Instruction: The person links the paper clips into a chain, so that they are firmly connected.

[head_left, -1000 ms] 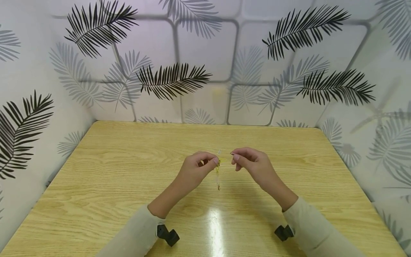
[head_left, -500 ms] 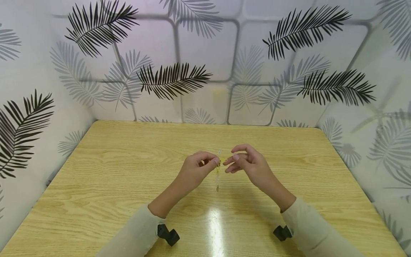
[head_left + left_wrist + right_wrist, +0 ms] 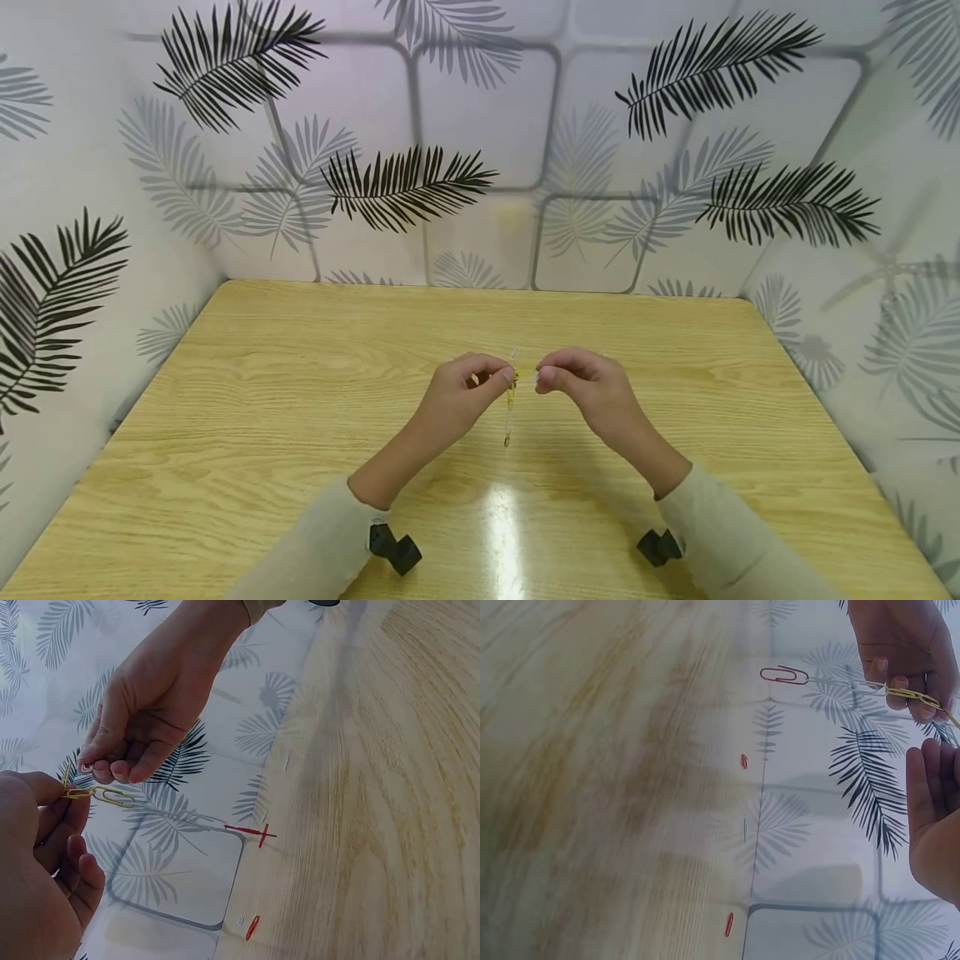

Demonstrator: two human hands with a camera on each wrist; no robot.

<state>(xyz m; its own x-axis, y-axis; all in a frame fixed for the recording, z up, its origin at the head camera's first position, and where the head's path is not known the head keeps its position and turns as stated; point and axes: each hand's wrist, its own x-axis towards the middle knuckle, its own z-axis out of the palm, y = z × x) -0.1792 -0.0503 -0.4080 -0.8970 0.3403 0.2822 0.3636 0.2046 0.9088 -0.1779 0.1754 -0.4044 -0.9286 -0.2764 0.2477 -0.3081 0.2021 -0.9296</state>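
A chain of paper clips hangs below my left hand, which pinches a yellow paper clip between thumb and forefinger. Linked below it are another yellow paper clip, pale paper clips and a red paper clip at the free end. Close by on the right, my right hand pinches a small white paper clip, mostly covered by the fingertips. Both hands are held above the table, a small gap apart. Whether the white clip touches the chain is too small to tell.
The wooden table carries a few loose clips, among them a red clip, another red clip and a pale clip. A leaf-patterned wall covering encloses the back and both sides.
The right hand's fingers spread near the yellow clips half a second ago and have now come together again on the white paper clip. The left hand has kept its place and hold.
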